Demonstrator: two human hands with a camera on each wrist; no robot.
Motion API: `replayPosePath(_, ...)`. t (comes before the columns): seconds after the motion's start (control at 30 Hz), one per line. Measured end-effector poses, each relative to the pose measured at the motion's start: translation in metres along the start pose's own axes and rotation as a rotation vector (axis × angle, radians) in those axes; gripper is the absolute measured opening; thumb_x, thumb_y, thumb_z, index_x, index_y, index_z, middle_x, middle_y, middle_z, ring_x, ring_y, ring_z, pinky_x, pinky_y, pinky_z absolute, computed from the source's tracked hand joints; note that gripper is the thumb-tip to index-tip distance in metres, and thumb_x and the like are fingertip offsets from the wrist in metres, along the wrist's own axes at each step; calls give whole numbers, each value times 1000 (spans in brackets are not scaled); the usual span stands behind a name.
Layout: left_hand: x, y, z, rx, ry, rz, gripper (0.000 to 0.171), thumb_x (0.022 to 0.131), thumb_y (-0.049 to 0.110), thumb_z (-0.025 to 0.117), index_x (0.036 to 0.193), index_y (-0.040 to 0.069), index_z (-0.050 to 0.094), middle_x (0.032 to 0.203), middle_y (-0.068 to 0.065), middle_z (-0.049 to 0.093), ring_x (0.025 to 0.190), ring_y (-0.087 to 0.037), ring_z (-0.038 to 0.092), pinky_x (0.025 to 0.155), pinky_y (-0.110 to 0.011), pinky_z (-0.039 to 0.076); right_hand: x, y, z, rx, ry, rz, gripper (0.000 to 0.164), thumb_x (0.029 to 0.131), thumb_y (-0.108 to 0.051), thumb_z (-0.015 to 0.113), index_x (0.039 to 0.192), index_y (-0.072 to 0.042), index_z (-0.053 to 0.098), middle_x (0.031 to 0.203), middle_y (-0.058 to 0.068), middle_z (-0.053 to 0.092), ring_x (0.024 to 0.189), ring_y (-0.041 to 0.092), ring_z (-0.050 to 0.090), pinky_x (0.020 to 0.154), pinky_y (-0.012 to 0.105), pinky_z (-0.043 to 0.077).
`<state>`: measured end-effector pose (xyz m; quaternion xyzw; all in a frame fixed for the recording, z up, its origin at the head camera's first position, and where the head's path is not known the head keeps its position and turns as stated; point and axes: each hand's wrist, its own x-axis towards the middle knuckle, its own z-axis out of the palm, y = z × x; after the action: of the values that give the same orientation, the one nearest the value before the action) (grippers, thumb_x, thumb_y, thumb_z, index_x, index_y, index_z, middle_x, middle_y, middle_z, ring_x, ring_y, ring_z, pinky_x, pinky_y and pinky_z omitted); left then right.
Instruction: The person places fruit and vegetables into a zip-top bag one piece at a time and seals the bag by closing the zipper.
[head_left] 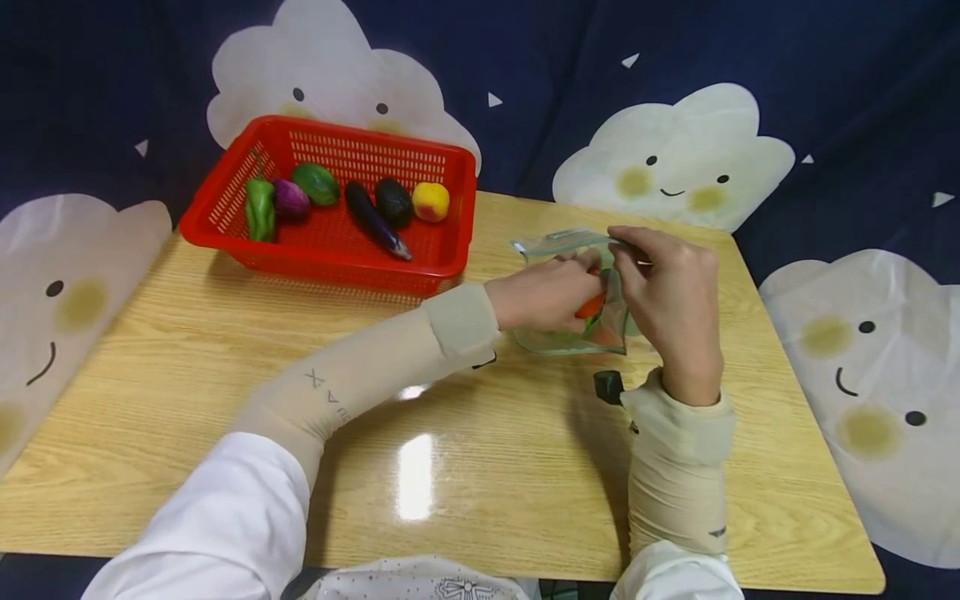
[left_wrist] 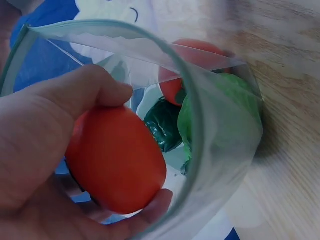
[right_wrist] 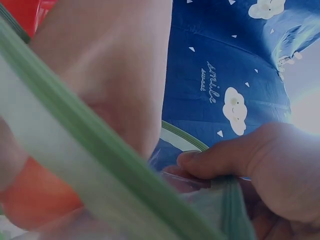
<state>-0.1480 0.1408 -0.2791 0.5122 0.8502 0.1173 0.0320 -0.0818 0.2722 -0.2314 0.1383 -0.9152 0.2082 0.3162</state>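
Note:
A clear zip bag (head_left: 558,342) with a green-edged mouth stands open on the table. My left hand (head_left: 551,292) reaches into its mouth, gripping a tomato (left_wrist: 120,160) between thumb and fingers. Deeper in the bag, the left wrist view shows another red, round item (left_wrist: 172,82), a dark green, glossy item (left_wrist: 164,125) and a light green leafy vegetable (left_wrist: 225,105), seen partly through the plastic. My right hand (head_left: 671,292) pinches the right side of the bag's rim, thumb against fingers. In the right wrist view the bag's green seal strip (right_wrist: 100,145) crosses in front of the left hand.
Back left, a red plastic basket (head_left: 330,260) holds a green pepper (head_left: 260,208), an eggplant (head_left: 371,217), an avocado (head_left: 393,202), a yellow-red fruit (head_left: 431,202) and other produce. A dark blue cloth with clouds (head_left: 517,50) hangs behind the wooden table (head_left: 480,467).

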Motion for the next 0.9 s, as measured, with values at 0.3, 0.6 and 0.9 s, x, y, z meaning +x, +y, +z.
replayPosePath(0.3, 15, 5, 0, 19, -54, -8, 9, 84, 29, 62, 88, 20, 62, 96, 5, 55, 104, -12, 44, 97, -29, 31, 0, 0, -1, 3, 15, -5, 20, 88, -16, 56, 100, -10, 72, 89, 9, 70, 73, 18, 68, 63, 34, 54)
replayPosePath(0.6, 30, 2, 10, 133, -60, 22, 35, 89, 45, 53, 119, 27, 59, 124, 14, 54, 131, -14, 28, 108, -30, 17, 0, -1, -2, 8, 15, -15, 19, 88, -15, 57, 100, -10, 72, 89, 9, 70, 74, 19, 67, 64, 34, 54)
replayPosePath(0.9, 29, 2, 8, 184, 8, 28, 57, 89, 51, 49, 132, 15, 47, 128, 5, 52, 124, -10, 39, 108, -24, 16, 2, 1, -4, -9, 21, -22, 20, 88, -14, 56, 98, -8, 72, 89, 10, 70, 71, 19, 67, 62, 34, 53)
